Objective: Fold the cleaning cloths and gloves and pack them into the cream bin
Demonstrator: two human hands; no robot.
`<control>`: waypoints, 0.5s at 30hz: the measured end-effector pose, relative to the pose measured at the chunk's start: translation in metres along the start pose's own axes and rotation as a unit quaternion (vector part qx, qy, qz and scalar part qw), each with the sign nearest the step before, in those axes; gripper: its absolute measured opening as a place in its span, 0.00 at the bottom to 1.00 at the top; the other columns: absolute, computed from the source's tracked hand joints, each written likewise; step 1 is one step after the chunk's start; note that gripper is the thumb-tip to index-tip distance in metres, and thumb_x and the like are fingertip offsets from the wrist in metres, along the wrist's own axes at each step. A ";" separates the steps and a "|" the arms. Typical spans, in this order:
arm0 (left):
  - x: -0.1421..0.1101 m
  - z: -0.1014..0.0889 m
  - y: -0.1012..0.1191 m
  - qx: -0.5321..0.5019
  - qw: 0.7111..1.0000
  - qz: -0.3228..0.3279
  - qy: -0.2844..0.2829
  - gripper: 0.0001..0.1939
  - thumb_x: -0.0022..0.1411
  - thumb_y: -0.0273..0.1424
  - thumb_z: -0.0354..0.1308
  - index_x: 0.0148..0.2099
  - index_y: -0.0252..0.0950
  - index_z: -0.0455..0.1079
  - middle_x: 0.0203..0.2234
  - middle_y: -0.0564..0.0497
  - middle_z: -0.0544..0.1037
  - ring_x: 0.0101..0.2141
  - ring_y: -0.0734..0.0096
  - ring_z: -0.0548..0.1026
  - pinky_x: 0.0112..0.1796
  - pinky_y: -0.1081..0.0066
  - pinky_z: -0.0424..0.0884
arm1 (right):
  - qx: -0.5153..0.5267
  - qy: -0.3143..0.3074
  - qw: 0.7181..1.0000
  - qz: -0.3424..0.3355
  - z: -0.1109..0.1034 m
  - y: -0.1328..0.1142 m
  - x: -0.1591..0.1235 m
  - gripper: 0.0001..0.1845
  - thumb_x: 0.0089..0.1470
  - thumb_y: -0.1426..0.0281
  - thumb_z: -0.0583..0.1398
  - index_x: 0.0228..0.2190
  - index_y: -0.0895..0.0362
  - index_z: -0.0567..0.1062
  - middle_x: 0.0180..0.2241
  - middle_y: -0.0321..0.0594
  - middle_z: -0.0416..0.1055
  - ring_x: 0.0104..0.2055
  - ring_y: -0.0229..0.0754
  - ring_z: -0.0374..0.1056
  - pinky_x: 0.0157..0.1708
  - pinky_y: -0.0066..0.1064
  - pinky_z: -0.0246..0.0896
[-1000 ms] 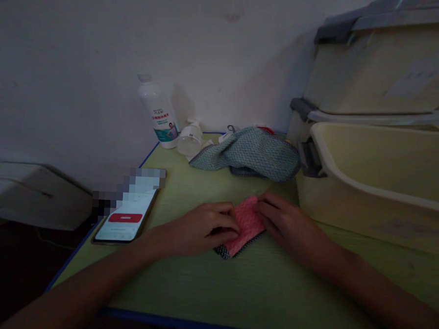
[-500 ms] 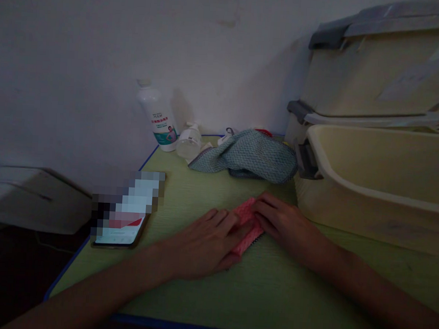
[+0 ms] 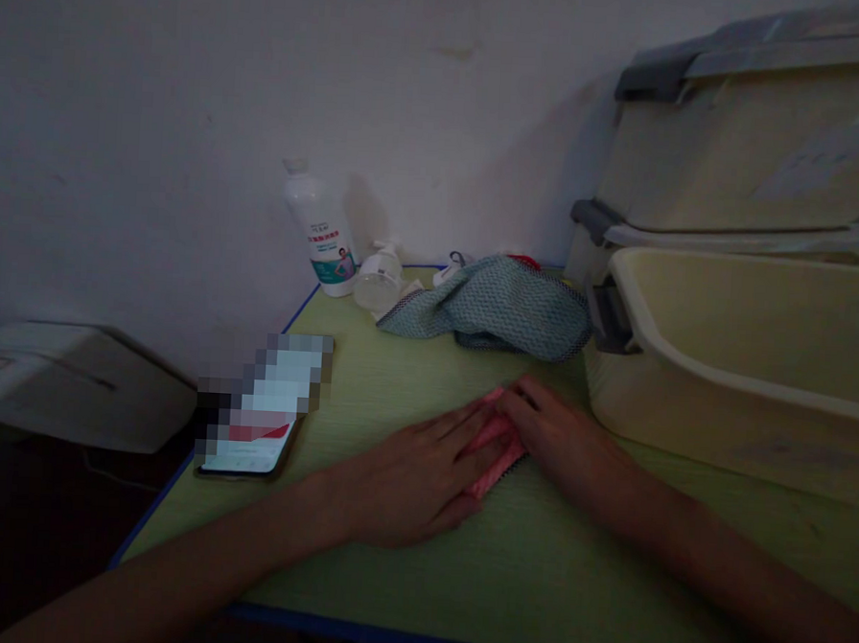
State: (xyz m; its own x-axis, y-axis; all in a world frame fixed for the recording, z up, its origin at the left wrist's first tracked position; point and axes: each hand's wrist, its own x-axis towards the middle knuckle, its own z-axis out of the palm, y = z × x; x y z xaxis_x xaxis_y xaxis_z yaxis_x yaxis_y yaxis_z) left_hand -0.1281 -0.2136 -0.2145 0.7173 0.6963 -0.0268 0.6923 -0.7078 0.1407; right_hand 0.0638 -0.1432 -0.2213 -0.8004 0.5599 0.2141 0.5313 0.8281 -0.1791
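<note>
A folded pink cloth [image 3: 498, 467] with a dark stitched edge lies on the green tabletop between my hands. My left hand [image 3: 421, 475] rests flat across it, fingers stretched out and spread, covering much of its left side. At the cloth's upper right, my right hand [image 3: 549, 433] has its fingers bent and closed on the edge; the fingertips are partly hidden. Behind both hands, a blue-grey cloth [image 3: 506, 306] lies crumpled near the wall.
A lit phone [image 3: 266, 418], partly pixelated, lies on the table [image 3: 369, 376] at the left. A white bottle [image 3: 325, 239] and a clear pump bottle [image 3: 378, 279] stand at the back. To the right are an open cream bin [image 3: 684, 412] and a lidded box [image 3: 733, 155].
My left fingers have straightened and spread over the pink cloth, reaching nearer my right hand. My right hand stays at the cloth's edge. The whole view has shifted slightly.
</note>
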 end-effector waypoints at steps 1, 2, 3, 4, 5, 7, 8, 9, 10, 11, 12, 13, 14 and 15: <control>0.000 0.000 0.000 -0.003 1.000 0.002 0.005 0.29 0.66 0.34 0.41 0.66 0.28 0.41 0.65 0.38 0.44 0.64 0.63 0.37 0.62 0.64 0.43 | 0.009 0.006 1.000 -0.001 0.000 0.001 0.000 0.09 0.53 0.80 0.55 0.38 0.59 0.70 0.35 0.43 0.67 0.34 0.41 0.67 0.32 0.32 0.67; 0.000 0.001 -0.001 -0.007 1.000 0.004 0.011 0.29 0.66 0.34 0.41 0.66 0.28 0.41 0.65 0.38 0.44 0.64 0.63 0.37 0.62 0.64 0.44 | 0.020 0.016 1.000 0.001 0.000 0.002 0.000 0.08 0.54 0.79 0.54 0.36 0.59 0.70 0.34 0.43 0.67 0.34 0.41 0.67 0.32 0.32 0.67; -0.001 0.001 -0.001 -0.010 1.000 0.008 0.018 0.29 0.66 0.34 0.41 0.66 0.28 0.41 0.65 0.38 0.44 0.64 0.64 0.37 0.62 0.64 0.45 | 0.032 0.032 0.999 0.002 0.000 0.003 -0.001 0.07 0.55 0.79 0.54 0.35 0.59 0.71 0.33 0.43 0.67 0.33 0.41 0.67 0.32 0.32 0.67; -0.001 0.001 -0.002 -0.012 1.000 0.013 0.024 0.29 0.67 0.34 0.41 0.66 0.28 0.41 0.65 0.38 0.44 0.64 0.64 0.37 0.61 0.63 0.46 | 0.043 0.055 0.998 0.001 -0.001 0.003 -0.002 0.08 0.55 0.78 0.53 0.34 0.60 0.71 0.33 0.43 0.67 0.33 0.41 0.68 0.33 0.33 0.68; -0.001 0.001 -0.002 -0.013 0.999 0.017 0.029 0.29 0.67 0.34 0.41 0.65 0.28 0.41 0.65 0.37 0.45 0.64 0.63 0.38 0.61 0.62 0.47 | 0.049 0.081 0.995 -0.006 -0.001 0.003 -0.003 0.09 0.56 0.78 0.52 0.35 0.60 0.71 0.34 0.44 0.68 0.35 0.41 0.68 0.34 0.33 0.69; -0.001 0.001 -0.002 -0.015 0.999 0.020 0.038 0.28 0.66 0.34 0.41 0.64 0.27 0.44 0.63 0.35 0.49 0.64 0.60 0.43 0.60 0.60 0.50 | 0.050 0.120 0.991 -0.041 -0.001 -0.001 -0.006 0.13 0.57 0.78 0.49 0.40 0.61 0.71 0.40 0.48 0.70 0.42 0.43 0.69 0.40 0.36 0.69; -0.001 0.000 -0.001 -0.015 0.999 0.019 0.043 0.26 0.66 0.34 0.41 0.63 0.27 0.48 0.62 0.35 0.53 0.63 0.58 0.47 0.60 0.60 0.52 | 0.044 0.124 0.989 -0.065 0.000 -0.004 -0.007 0.16 0.58 0.78 0.48 0.45 0.61 0.69 0.44 0.50 0.69 0.47 0.43 0.68 0.44 0.37 0.68; 0.000 0.000 0.000 -0.017 0.999 0.015 0.047 0.24 0.66 0.34 0.42 0.61 0.28 0.53 0.60 0.35 0.58 0.62 0.57 0.51 0.59 0.60 0.54 | 0.036 0.111 0.989 -0.090 0.001 -0.007 -0.007 0.19 0.58 0.78 0.47 0.49 0.61 0.67 0.49 0.51 0.68 0.51 0.44 0.65 0.48 0.39 0.66; 0.000 -0.001 0.000 -0.021 0.998 0.013 0.052 0.21 0.66 0.33 0.42 0.57 0.29 0.59 0.57 0.37 0.63 0.60 0.58 0.56 0.58 0.59 0.55 | 0.027 0.090 0.990 -0.109 0.002 -0.010 -0.007 0.21 0.59 0.78 0.46 0.52 0.62 0.64 0.53 0.52 0.65 0.55 0.44 0.62 0.51 0.40 0.63; 0.000 -0.001 0.001 -0.024 0.998 0.011 0.056 0.18 0.66 0.33 0.42 0.53 0.31 0.63 0.54 0.39 0.67 0.58 0.58 0.59 0.58 0.59 0.57 | 0.016 0.065 0.990 -0.122 0.004 -0.013 -0.007 0.22 0.59 0.76 0.47 0.55 0.63 0.62 0.56 0.54 0.62 0.58 0.45 0.58 0.54 0.42 0.60; 0.000 -0.001 0.002 -0.027 0.998 0.008 0.061 0.16 0.66 0.33 0.42 0.50 0.32 0.65 0.52 0.41 0.69 0.57 0.59 0.61 0.57 0.59 0.57 | 0.006 0.041 0.991 -0.128 0.006 -0.016 -0.007 0.23 0.60 0.74 0.48 0.56 0.65 0.59 0.57 0.56 0.59 0.60 0.46 0.56 0.56 0.44 0.57; 0.000 -0.001 0.002 -0.028 0.997 0.007 0.065 0.15 0.66 0.33 0.43 0.49 0.33 0.66 0.51 0.42 0.70 0.57 0.59 0.62 0.57 0.59 0.58 | -0.002 0.019 0.992 -0.128 0.008 -0.017 -0.006 0.25 0.60 0.71 0.49 0.57 0.67 0.58 0.59 0.58 0.57 0.61 0.47 0.53 0.57 0.46 0.54; 0.000 0.000 0.002 -0.029 0.997 0.006 0.068 0.15 0.66 0.33 0.43 0.49 0.32 0.65 0.51 0.42 0.70 0.57 0.59 0.61 0.57 0.59 0.57 | -0.010 0.001 0.993 -0.122 0.009 -0.018 -0.005 0.28 0.60 0.67 0.51 0.58 0.68 0.57 0.59 0.59 0.55 0.62 0.49 0.51 0.58 0.47 0.53; 0.000 0.000 0.002 -0.029 0.997 0.005 0.068 0.16 0.65 0.33 0.45 0.51 0.31 0.64 0.51 0.41 0.69 0.57 0.59 0.61 0.58 0.59 0.57 | -0.017 -0.015 0.994 -0.111 0.010 -0.018 -0.005 0.30 0.59 0.64 0.52 0.58 0.68 0.56 0.60 0.60 0.53 0.63 0.51 0.49 0.58 0.48 0.52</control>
State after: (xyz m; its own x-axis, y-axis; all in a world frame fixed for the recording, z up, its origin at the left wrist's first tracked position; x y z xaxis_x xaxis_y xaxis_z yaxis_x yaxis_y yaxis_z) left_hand -0.1261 -0.2151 -0.2145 0.7041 0.7018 0.1087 0.6765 -0.7094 0.1977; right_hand 0.0551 -0.1615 -0.2285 -0.9065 0.3626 0.2165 0.3492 0.9319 -0.0984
